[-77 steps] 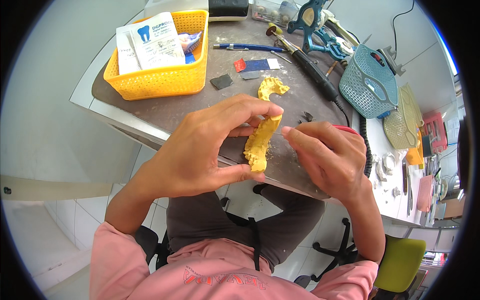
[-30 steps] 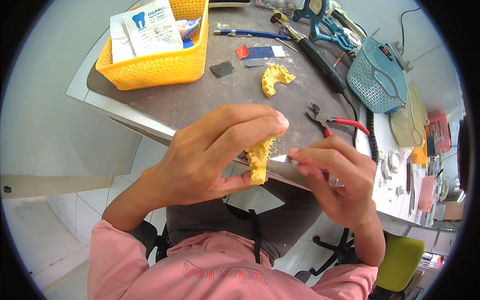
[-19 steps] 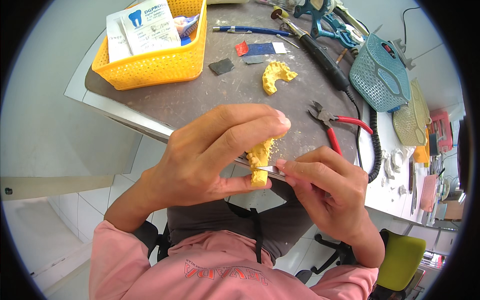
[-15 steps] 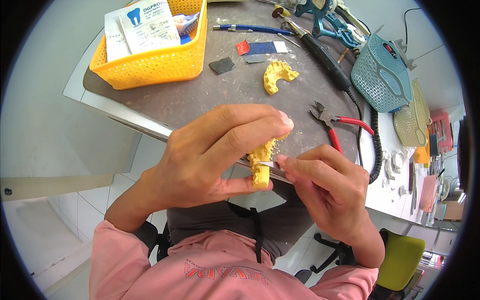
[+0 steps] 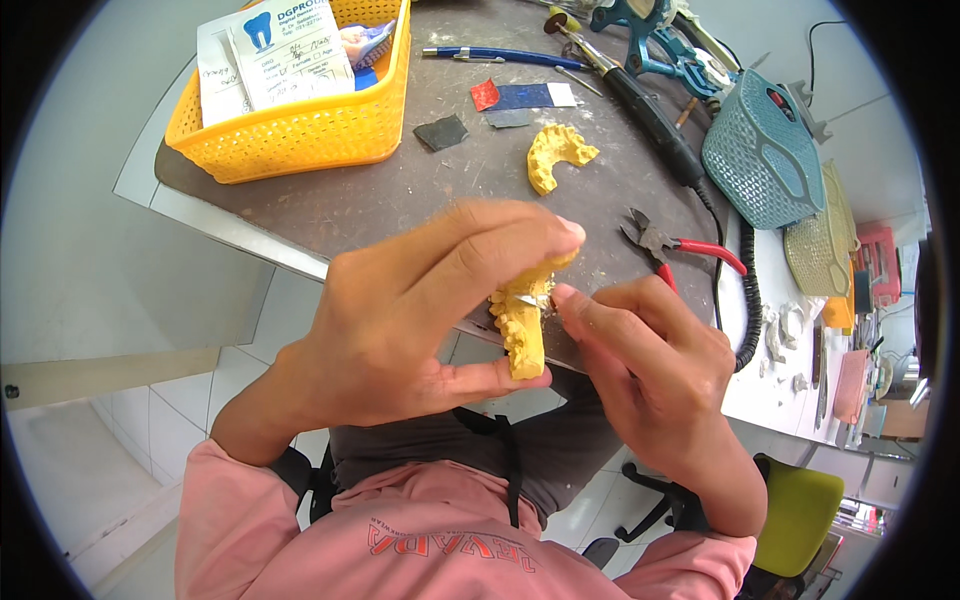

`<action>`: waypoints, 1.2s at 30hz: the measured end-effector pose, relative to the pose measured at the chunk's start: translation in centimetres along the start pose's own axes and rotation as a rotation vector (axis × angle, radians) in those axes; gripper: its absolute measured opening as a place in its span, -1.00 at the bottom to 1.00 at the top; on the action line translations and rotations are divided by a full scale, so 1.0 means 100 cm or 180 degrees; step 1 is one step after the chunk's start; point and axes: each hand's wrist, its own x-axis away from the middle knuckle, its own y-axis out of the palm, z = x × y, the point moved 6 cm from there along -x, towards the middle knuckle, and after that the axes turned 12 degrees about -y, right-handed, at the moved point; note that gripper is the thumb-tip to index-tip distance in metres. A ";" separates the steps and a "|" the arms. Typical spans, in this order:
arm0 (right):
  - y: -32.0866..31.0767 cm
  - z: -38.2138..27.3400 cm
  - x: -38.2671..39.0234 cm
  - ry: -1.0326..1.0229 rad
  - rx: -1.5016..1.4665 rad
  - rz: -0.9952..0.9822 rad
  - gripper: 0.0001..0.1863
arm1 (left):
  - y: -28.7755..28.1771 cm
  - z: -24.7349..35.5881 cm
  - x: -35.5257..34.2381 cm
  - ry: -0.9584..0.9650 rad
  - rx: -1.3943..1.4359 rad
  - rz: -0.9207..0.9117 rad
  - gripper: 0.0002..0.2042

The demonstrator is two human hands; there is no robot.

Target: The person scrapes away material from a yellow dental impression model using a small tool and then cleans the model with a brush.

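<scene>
Held on end in my left hand (image 5: 400,310), a yellow dental cast piece (image 5: 523,350) sits between fingers and thumb near the bench's front edge. My right hand (image 5: 640,350) grips a small knife, its blade (image 5: 528,300) against the cast, with yellow crumbs around it and the handle mostly hidden by my fingers. A second, curved yellow cast (image 5: 555,150) lies farther back on the brown-grey bench (image 5: 310,210). Pliers with red handles (image 5: 705,247) rest to the right, above my right hand.
A yellow basket of papers (image 5: 280,150) stands back left; coloured strips (image 5: 520,96), a blue pen (image 5: 510,55) and a black rotary handpiece (image 5: 650,120) lie behind. Right are a blue fixture (image 5: 680,65), a teal basket (image 5: 760,150), a beige basket (image 5: 815,230) and a green chair (image 5: 795,510).
The red-handled pliers have come into view. My right hand has moved left and up, bringing the blade onto the cast, higher than half a second ago. My left hand still grips the cast.
</scene>
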 end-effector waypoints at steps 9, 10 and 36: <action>-0.007 0.005 0.001 0.0479 -0.0950 -0.0147 -0.69 | 0.001 -0.001 0.003 -0.0008 0.0109 -0.0042 -0.28; -0.007 0.003 0.002 0.0486 -0.0951 -0.0153 -0.69 | 0.000 -0.001 0.002 -0.0013 0.0116 -0.0044 -0.28; 0.002 0.002 -0.001 -0.0018 -0.0082 0.0123 -0.66 | -0.001 -0.001 0.000 -0.0279 0.0114 -0.0163 -0.24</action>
